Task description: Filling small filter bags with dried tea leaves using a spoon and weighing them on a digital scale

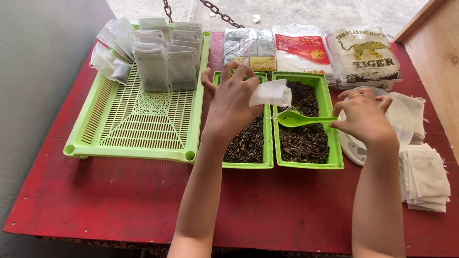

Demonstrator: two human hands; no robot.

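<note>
the slatted tray (138,129) and the two narrow bins (334,143) are smooth, slightly glossy green plastic, as is the spoon (299,118). the small sachet (270,93) and the stacked empty sachets (425,177) look like matt, soft white filter paper with frayed edges. the tabletop (119,200) is red-painted, scuffed and dull; the loose dried leaves (303,138) are dark and rough.

Red table (119,200) w/ grey wall (43,57) left, concrete floor (296,12) behind, daylight.
</note>
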